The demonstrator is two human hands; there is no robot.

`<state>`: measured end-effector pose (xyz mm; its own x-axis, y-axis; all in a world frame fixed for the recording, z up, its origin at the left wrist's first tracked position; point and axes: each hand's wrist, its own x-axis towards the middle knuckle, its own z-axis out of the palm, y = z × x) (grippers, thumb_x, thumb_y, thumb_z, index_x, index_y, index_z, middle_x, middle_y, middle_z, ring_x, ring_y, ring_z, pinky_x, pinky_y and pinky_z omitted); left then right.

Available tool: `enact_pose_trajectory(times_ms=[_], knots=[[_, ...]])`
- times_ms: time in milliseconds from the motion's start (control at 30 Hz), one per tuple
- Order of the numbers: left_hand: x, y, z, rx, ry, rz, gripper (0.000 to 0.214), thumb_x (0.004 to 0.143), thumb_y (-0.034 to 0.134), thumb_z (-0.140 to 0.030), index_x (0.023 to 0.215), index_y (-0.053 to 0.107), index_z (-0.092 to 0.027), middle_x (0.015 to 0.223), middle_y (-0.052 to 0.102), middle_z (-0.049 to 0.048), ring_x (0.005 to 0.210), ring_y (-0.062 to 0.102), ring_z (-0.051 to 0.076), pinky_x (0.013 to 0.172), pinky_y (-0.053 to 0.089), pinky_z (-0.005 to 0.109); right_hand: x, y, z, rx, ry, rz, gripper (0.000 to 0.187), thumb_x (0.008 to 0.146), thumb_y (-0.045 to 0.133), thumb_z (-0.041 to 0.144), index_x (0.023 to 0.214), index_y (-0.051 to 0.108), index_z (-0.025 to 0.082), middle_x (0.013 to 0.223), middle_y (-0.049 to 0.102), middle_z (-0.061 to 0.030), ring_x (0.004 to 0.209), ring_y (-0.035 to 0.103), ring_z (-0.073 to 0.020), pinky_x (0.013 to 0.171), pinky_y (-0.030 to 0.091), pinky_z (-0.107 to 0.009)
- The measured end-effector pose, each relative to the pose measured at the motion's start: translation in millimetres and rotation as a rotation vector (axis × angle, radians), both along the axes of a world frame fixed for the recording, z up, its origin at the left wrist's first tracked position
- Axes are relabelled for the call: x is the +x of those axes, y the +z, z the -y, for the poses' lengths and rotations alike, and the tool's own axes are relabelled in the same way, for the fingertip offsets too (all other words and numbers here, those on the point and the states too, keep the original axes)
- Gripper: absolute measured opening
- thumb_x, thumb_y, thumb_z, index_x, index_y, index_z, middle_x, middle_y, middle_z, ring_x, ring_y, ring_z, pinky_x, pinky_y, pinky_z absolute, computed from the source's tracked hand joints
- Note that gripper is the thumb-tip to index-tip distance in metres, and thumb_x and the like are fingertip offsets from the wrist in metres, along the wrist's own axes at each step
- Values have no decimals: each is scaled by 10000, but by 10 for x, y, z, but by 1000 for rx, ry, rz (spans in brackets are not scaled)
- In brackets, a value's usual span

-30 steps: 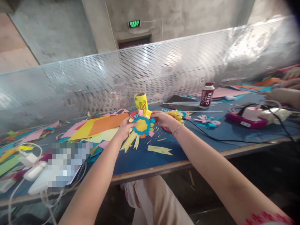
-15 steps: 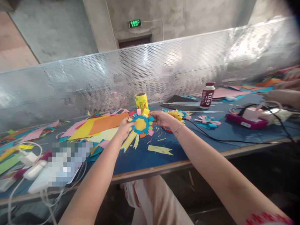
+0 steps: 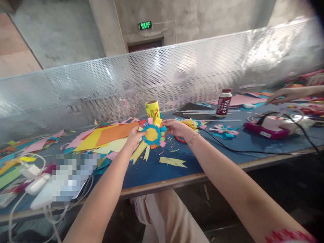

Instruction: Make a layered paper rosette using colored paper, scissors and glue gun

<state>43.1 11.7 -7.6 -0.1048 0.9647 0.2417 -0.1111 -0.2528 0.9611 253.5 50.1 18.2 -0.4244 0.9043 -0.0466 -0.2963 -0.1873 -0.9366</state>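
Note:
A paper rosette [image 3: 152, 134] with a yellow centre, a blue ruffled ring and multicoloured loops is held up over the blue table. Pale yellow ribbon tails hang from its lower left. My left hand [image 3: 135, 135] pinches its left edge between thumb and fingers. On the opposite side, my right hand [image 3: 174, 127] has its fingers closed at the upper right loops. Just behind stands a yellow cardboard tube [image 3: 152, 109]. A loose pale yellow paper strip [image 3: 173, 162] with a notched end lies below the rosette. Red scissor handles [image 3: 180, 139] show partly under my right wrist.
Coloured paper sheets [image 3: 108, 135] lie left of centre. Chargers and cables [image 3: 37, 182] crowd the near left. A Costa bottle [image 3: 223, 103], a paper flower [image 3: 224, 131] and a purple power strip [image 3: 265, 130] stand right. Another person's hand [image 3: 283, 95] reaches in at far right.
My hands and the rosette stay nearly still. At the far right, the other person's hand has shifted up and left, over the pink paper.

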Motion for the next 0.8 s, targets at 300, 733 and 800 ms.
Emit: enact_pose_trajectory(times_ms=[300, 733, 800], knots=[[-16, 47, 17, 81, 118, -179, 297, 516, 761, -165, 790, 647, -173, 511, 494, -73, 462, 446, 80, 509, 367, 205, 25, -43, -48, 26, 10, 11, 148, 788, 573, 0, 784, 611, 143, 680, 665, -28, 550, 630, -104, 530, 540, -204], [-62, -40, -58, 81, 108, -162, 313, 537, 766, -167, 824, 644, -188, 495, 487, -70, 472, 485, 99, 497, 363, 200, 16, -21, -29, 28, 19, 24, 151, 787, 570, 13, 803, 611, 157, 704, 678, -27, 588, 637, -116, 542, 534, -220], [-56, -33, -45, 75, 94, -143, 311, 541, 763, -170, 825, 639, -187, 511, 509, -61, 488, 506, 106, 501, 374, 201, 18, -14, -22, 28, 31, 16, 167, 787, 550, 6, 814, 611, 158, 710, 678, -25, 606, 638, -117, 557, 536, -223]])
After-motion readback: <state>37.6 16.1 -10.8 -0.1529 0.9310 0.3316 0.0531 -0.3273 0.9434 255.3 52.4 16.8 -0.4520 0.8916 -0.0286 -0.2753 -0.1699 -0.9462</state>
